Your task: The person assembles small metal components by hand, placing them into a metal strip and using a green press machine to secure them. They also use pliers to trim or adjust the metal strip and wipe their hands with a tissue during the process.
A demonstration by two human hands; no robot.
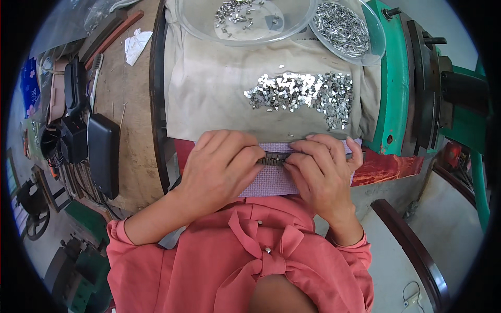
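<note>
A narrow, dark segmented metal strip lies level at the near edge of the work surface, over a purple checked cloth. My left hand pinches its left end between thumb and fingers. At the other end, my right hand has thumb and index finger closed on the strip, its other fingers curled above. Both ends of the strip are hidden under my fingers. Just beyond my hands, a spread of small shiny metal pieces covers part of the beige cloth.
A clear plastic bowl with loose metal pieces stands at the far side. Beside it, a clear tub holds many thin metal pins. Green machinery borders the right. A black case lies on the wooden board at left.
</note>
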